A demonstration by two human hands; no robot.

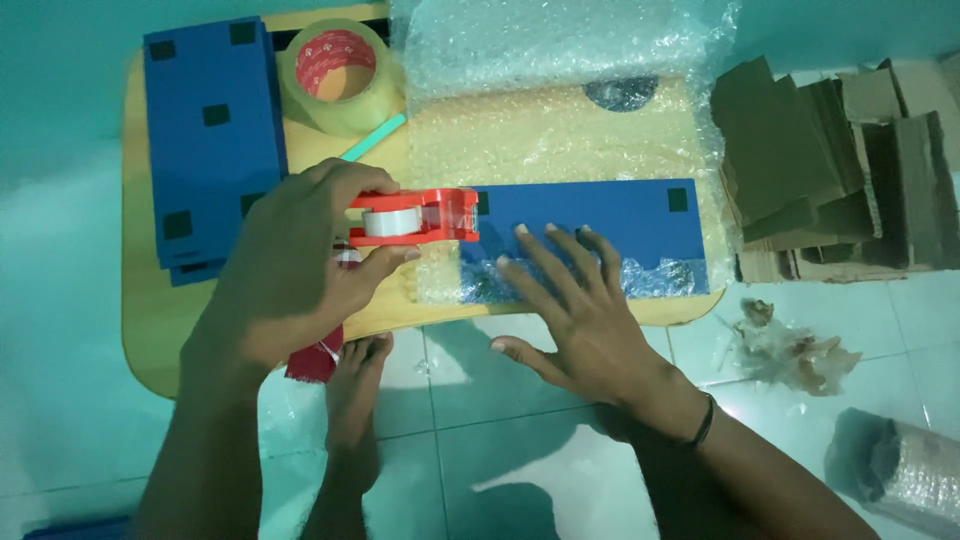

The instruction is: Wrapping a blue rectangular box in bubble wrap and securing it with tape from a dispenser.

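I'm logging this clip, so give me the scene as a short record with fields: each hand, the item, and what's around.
left hand: grips red tape dispenser
right hand: pressed flat on blue flat item
wrap: bubble wrap under and partly over the item
surface: low wooden table
nearby: blue stack, tape roll, cardboard pieces

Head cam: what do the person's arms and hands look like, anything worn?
Both arms are bare as far as the frame shows, no sleeves and no gloves. The left hand carries no ring, watch or band that can be seen. The right hand has short, pale fingernails and a thin dark band around the wrist. No markings or tattoos are visible in this dim, blue-green light.
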